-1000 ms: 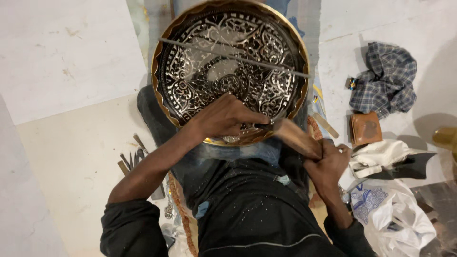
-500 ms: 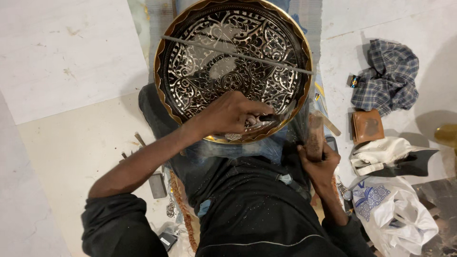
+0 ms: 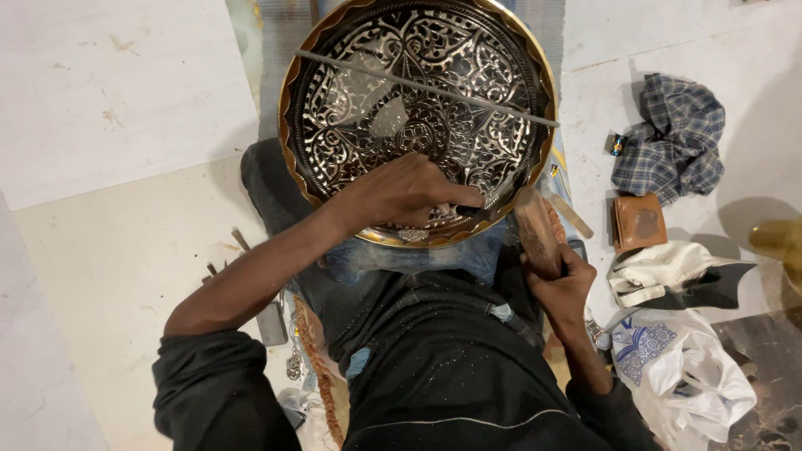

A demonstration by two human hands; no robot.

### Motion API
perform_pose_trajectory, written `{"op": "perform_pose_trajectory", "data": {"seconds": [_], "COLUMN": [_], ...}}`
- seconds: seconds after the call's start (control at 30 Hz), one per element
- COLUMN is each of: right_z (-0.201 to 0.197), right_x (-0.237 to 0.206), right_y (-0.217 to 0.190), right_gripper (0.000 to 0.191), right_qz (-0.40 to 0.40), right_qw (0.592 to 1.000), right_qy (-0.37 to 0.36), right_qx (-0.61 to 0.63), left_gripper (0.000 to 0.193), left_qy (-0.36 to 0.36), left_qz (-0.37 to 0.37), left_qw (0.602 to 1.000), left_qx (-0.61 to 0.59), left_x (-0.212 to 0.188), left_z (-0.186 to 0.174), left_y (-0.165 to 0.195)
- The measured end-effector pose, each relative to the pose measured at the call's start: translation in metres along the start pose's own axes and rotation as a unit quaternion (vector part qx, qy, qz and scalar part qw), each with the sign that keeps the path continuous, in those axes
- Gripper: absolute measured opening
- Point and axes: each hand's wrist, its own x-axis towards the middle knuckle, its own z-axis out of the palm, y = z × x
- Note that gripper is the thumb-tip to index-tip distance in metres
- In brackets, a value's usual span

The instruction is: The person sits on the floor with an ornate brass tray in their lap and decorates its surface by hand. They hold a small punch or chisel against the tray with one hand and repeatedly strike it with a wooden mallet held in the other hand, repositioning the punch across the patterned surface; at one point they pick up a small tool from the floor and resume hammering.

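Though under left grip (image 3: 409, 194), tray (image 3: 334, 50) beyond

A plaid cloth (image 3: 670, 135), brown wallet (image 3: 638, 222) and white plastic bag (image 3: 685, 376) lie nearby.

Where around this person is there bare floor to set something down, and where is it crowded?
Bare floor lies left of the engraved tray, beyond the left hand. The right is crowded: checked cloth, brown wallet, white plastic bag beside the right hand.
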Motion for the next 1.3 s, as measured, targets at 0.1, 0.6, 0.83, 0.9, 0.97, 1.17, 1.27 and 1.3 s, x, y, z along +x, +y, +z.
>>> {"op": "perform_pose_trajectory", "data": {"seconds": [0.1, 0.6, 0.83, 0.9, 0.97, 1.17, 1.27, 1.3], "right_z": [-0.001, -0.017, -0.010, -0.009, -0.010, -0.017, -0.016, -0.015], "right_x": [0.003, 0.015, 0.017, 0.016, 0.015, 0.012, 0.015, 0.016], "right_y": [0.003, -0.038, -0.036, -0.038, -0.037, -0.023, -0.014, -0.012], "right_gripper": [0.025, 0.037, 0.016, 0.016, 0.021, 0.025, 0.017, 0.010], "right_qz": [-0.016, -0.179, -0.078, -0.020, -0.097, -0.128, -0.139, -0.120], "right_qw": [0.998, 0.977, 0.994, 0.970, 0.989, 0.982, 0.984, 0.990], "right_qy": [0.013, 0.050, 0.071, 0.091, 0.055, 0.045, 0.057, 0.066], "right_qx": [-0.065, 0.108, 0.013, 0.226, -0.098, -0.127, -0.100, -0.018], "left_gripper": [0.071, 0.072, 0.063, 0.060, 0.059, 0.060, 0.062, 0.060], "left_qy": [0.006, 0.053, 0.010, 0.008, 0.013, 0.004, -0.011, -0.009], "left_qz": [0.021, 0.055, 0.012, 0.013, 0.034, 0.002, 0.006, 0.010], "left_qw": [1.000, 0.997, 0.999, 0.999, 0.999, 1.000, 1.000, 1.000], "left_qx": [0.000, 0.011, 0.042, 0.045, 0.037, 0.004, 0.024, 0.020], "left_x": [0.002, 0.001, 0.006, 0.006, 0.008, 0.008, 0.010, 0.011], "left_z": [0.001, 0.011, 0.005, 0.005, 0.004, -0.003, -0.006, -0.007], "left_y": [-0.004, -0.011, -0.004, -0.002, -0.002, 0.004, 0.006, 0.006]}}
